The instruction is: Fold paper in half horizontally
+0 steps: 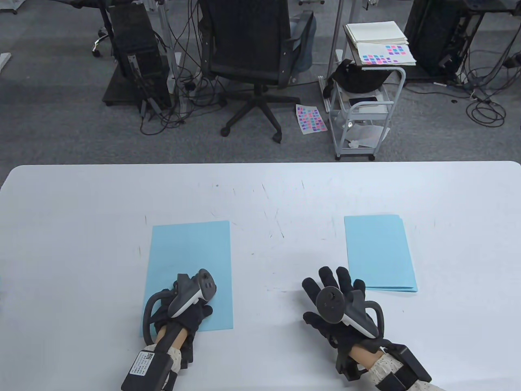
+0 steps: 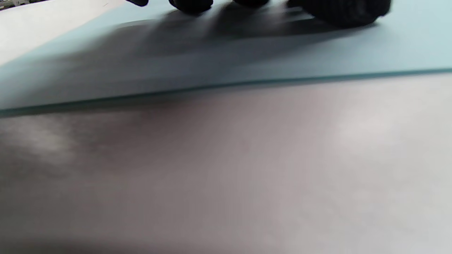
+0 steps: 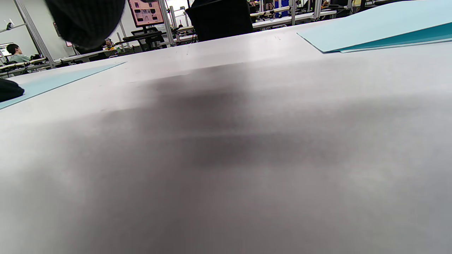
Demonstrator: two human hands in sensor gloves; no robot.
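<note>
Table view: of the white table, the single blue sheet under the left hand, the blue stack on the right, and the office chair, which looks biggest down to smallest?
1. White table.
2. Office chair, though it stands farther away, so its rank is unsure.
3. Single blue sheet.
4. Blue stack, only slightly smaller than the sheet.

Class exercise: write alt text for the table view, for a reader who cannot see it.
Seen from above, a gloved left hand rests on the near end of a flat blue paper sheet on a white table. The right hand hovers or rests on bare table, fingers spread, beside a blue paper stack. An office chair stands behind.
</note>
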